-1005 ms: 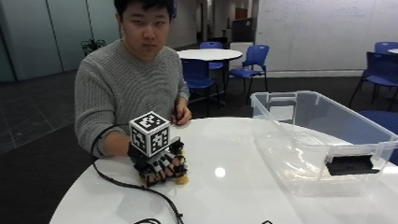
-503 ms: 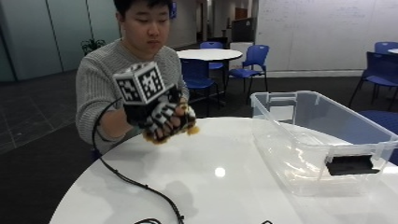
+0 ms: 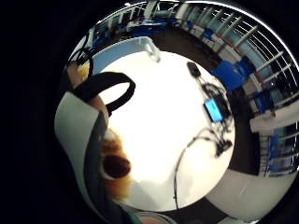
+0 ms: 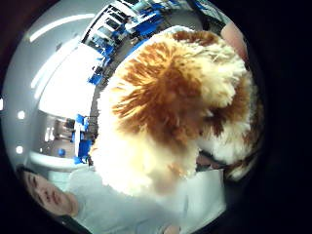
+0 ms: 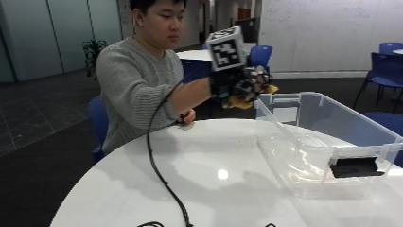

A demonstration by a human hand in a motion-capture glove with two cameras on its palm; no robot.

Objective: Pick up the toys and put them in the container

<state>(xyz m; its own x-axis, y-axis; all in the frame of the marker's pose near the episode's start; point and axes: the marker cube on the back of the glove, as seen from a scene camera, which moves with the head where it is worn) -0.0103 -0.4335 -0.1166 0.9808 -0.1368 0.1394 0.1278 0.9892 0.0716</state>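
On the table [image 5: 207,175], nearest, standing toward its right side: the clear bin [image 5: 327,142], black latch facing front. Hovering in the air just beside the bin's far left corner: the right hand [image 5: 242,85], fingers curling round and gripping a plush toy [image 5: 242,100], brown and white fur pressing close against the palm. Resting farther back at the table's edge: the bare hand [image 5: 184,118].

Fluffy brown-and-white toy [image 4: 170,112] aloft, beside clear container [image 5: 327,142] rim
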